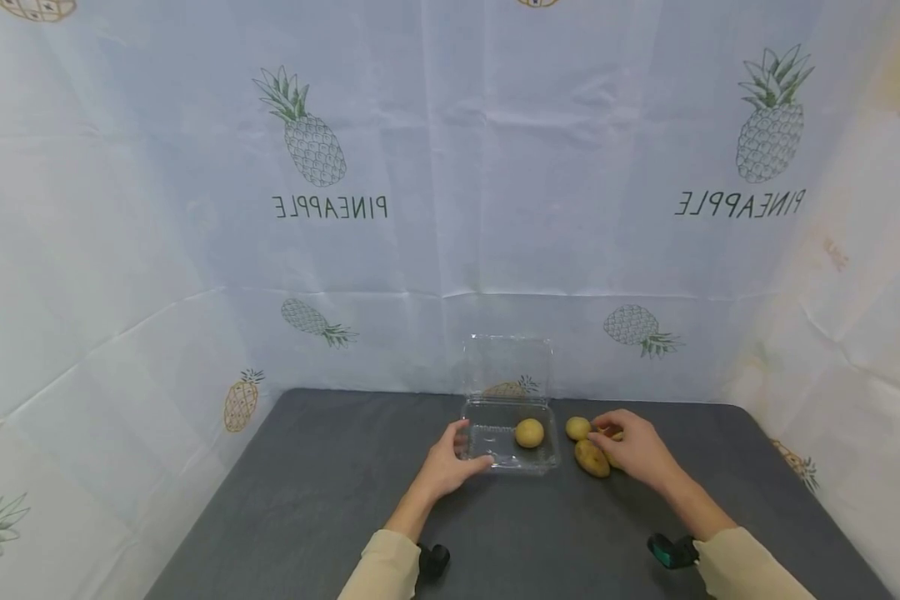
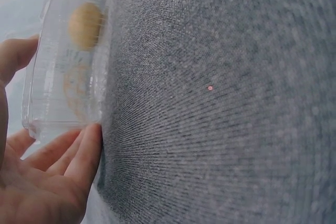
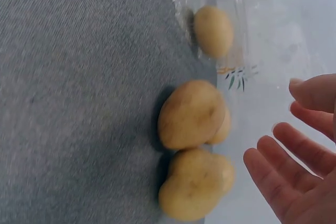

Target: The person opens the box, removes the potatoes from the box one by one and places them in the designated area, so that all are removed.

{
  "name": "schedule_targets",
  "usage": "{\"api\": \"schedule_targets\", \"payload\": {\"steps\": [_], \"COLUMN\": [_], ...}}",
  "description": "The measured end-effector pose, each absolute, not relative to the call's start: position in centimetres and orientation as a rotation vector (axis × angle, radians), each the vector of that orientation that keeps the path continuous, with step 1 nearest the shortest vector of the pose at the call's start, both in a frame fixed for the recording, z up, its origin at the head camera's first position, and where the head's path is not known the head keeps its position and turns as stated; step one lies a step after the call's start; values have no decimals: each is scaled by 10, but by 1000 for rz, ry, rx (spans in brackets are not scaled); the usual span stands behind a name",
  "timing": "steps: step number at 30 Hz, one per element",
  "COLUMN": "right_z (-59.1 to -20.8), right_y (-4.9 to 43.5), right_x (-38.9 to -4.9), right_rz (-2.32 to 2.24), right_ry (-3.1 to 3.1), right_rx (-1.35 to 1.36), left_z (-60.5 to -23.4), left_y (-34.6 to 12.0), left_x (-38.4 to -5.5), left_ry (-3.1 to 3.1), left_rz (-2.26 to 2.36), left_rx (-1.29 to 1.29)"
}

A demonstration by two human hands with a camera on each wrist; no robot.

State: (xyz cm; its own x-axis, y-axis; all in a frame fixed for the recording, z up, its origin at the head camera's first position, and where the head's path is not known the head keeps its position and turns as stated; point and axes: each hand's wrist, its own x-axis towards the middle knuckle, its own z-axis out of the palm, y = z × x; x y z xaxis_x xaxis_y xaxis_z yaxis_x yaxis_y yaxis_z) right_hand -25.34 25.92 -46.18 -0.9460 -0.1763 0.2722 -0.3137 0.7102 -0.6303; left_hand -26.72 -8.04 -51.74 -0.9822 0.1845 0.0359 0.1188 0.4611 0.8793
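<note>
A clear plastic clamshell container [image 1: 492,460] stands on the grey table with its lid [image 1: 508,354] raised at the back. One potato [image 1: 529,433] lies in its right half. My left hand [image 1: 447,463] touches the container's front left corner, its fingers fairly straight along the side and its thumb by the front rim. To the right of the container lie several loose potatoes, among them a larger one [image 3: 191,114] and another beside it [image 3: 190,184]. Over these hovers my right hand [image 1: 633,448], fingers loosely bent and apart from the potatoes, holding nothing.
A pale curtain [image 1: 450,167] printed with pineapples hangs behind the table and along both sides. The dark grey tabletop [image 1: 307,500] stretches to the left and in front of the container. Dark wrist-camera mounts [image 1: 671,551] sit on both wrists.
</note>
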Motion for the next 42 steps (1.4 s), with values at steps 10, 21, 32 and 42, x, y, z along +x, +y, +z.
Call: {"api": "schedule_targets", "payload": {"steps": [10, 21, 32, 42], "right_z": [-460, -453, -460, -467], "right_y": [240, 219, 203, 192], "right_x": [-263, -265, -272, -281], "right_rz": [1084, 1029, 974, 821], "right_ry": [-2710, -2776, -2766, -2797], "right_rx": [476, 502, 573, 574], "left_z": [-516, -517, -519, -520], "left_y": [-82, -82, -82, -82], "left_x": [-269, -268, -268, -269], "left_ry": [2619, 2609, 2612, 2610], "left_rz": [1584, 1588, 1574, 1578], "left_rx": [271, 271, 245, 266]}}
